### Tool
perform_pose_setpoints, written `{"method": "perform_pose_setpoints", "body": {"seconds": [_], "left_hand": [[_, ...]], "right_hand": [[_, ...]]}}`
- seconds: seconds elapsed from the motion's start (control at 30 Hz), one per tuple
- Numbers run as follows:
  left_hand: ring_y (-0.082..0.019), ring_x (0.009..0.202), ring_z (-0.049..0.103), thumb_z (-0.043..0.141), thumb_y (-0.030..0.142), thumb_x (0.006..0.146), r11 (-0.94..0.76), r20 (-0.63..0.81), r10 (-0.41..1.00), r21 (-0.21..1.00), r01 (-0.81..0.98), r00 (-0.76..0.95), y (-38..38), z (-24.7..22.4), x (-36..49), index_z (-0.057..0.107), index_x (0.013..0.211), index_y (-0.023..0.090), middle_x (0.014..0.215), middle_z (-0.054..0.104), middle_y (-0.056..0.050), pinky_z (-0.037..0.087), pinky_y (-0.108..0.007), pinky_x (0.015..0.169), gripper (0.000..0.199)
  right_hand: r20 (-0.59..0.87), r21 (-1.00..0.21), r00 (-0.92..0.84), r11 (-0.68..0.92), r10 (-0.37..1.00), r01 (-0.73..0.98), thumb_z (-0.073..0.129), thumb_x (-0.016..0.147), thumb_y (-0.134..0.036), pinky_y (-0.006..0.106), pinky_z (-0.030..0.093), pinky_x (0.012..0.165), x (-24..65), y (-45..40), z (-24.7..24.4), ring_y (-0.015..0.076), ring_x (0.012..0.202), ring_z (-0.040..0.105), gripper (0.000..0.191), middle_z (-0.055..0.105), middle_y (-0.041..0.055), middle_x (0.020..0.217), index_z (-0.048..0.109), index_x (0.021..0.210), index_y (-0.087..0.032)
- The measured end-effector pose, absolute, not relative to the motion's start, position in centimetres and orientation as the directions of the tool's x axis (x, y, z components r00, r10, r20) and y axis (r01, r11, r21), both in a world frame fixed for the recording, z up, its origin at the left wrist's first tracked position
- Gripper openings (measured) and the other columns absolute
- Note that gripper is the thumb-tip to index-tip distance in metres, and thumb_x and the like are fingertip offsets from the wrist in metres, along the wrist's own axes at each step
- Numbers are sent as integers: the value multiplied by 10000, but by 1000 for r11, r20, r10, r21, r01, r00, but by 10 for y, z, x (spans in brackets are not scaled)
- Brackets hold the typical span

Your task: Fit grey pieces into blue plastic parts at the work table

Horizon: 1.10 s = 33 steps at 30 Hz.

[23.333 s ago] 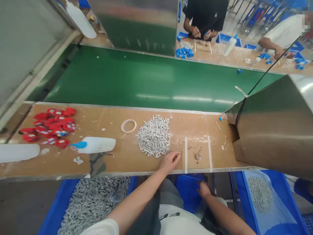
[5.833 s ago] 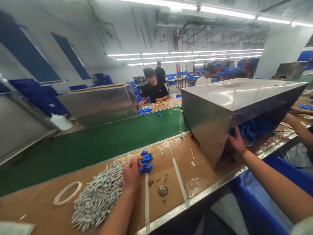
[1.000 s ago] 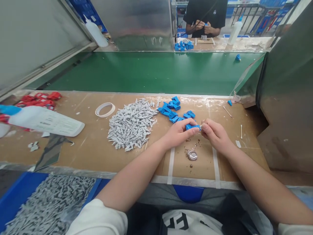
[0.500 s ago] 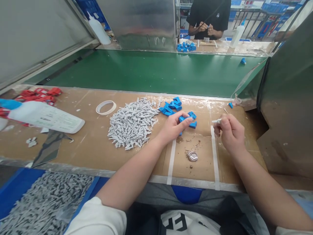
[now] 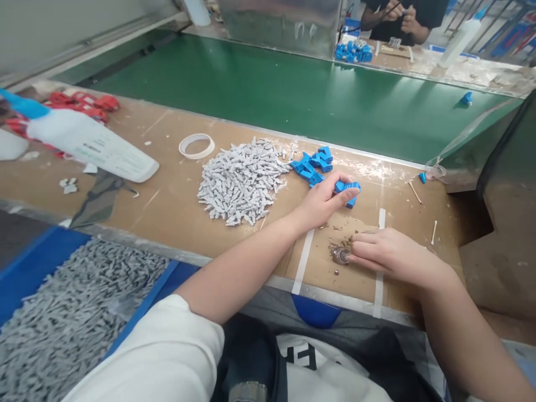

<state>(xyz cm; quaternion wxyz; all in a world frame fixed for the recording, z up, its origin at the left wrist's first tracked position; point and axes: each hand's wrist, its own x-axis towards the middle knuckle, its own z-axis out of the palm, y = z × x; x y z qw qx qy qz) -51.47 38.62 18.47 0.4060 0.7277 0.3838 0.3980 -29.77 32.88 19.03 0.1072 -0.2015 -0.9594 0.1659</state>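
The left hand (image 5: pixel 320 205), near the centre of the frame, is closed around a blue piece (image 5: pixel 350 191), thumb on its near side, above the counter (image 5: pixel 165 223). The right hand (image 5: pixel 391 254), right of centre and lower, reaches leftward with its fingers curled together at the small shiny round container (image 5: pixel 340 255); whether it grips anything is hidden. The hands are apart from each other. Dark specks and droplets lie around the container, between the left tape strip (image 5: pixel 304 262) and the right tape strip (image 5: pixel 379 279).

Just beyond the left hand sits a cluster of blue pieces (image 5: pixel 312 166), and to its left a broad heap of small grey pieces (image 5: pixel 243 181). Further left lie a tape roll (image 5: pixel 196 156), a white bottle (image 5: pixel 90 145) on its side with a blue nozzle, and red pieces (image 5: pixel 108 103) at the upper left, partly behind the bottle. Two cotton swabs (image 5: pixel 415 192) lie at the right.

A blue bin (image 5: pixel 46 251) full of grey pieces fills the lower left. Across the top runs a green belt (image 5: pixel 234 84), with one blue part (image 5: pixel 467 99) on it at the right. Beyond it, a co-worker's hands (image 5: pixel 400 19) show at the upper right.
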Motion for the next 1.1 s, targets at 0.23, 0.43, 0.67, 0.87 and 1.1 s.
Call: {"method": "perform_pose_setpoints", "body": {"seconds": [0.23, 0.43, 0.67, 0.87, 1.1], "left_hand": [[-163, 896, 627, 527, 536, 1005, -427, 310, 862, 871, 245, 400, 389, 181, -515, 547, 1179, 216, 1108, 663, -36, 480, -309, 850, 365], [-147, 837, 616, 619, 493, 969, -403, 265, 812, 899, 172, 520, 387, 181, -515, 632, 1161, 212, 1031, 664, -20, 479, -277, 776, 341], [-90, 629, 491, 739, 470, 884, -291, 146, 832, 936, 198, 534, 383, 181, -512, 713, 1116, 216, 864, 640, 19, 414, -233, 621, 345], [-87, 581, 451, 738, 460, 879, -275, 112, 843, 930, 243, 527, 381, 181, -511, 727, 1106, 212, 762, 599, 33, 388, -226, 570, 336], [-83, 575, 486, 756, 471, 863, -271, 120, 840, 937, 219, 529, 382, 180, -511, 733, 1095, 202, 773, 634, 24, 407, -219, 553, 356]], "right_hand": [[195, -305, -902, 898, 384, 316, 441, 1096, -285, 280, 330, 616, -298, 326, 196, 132, 648, 480, 328, 521, -5, 754, 483, 778, -214], [556, -603, -534, 751, 637, 269, 481, 1069, -269, 291, 334, 582, -271, 339, 182, 133, 594, 447, 293, 455, -21, 678, 481, 780, -222], [590, -690, -213, 624, 778, 366, 475, 1077, -355, 292, 334, 592, -275, 351, 168, 124, 597, 428, 347, 462, -20, 690, 490, 759, -215], [592, -666, -256, 643, 764, 379, 479, 1077, -330, 276, 325, 587, -279, 354, 166, 115, 600, 415, 321, 430, -31, 697, 496, 779, -214], [604, -592, -323, 682, 728, 430, 495, 1069, -319, 266, 322, 583, -281, 357, 166, 112, 599, 418, 310, 437, -31, 696, 483, 777, -214]]}}
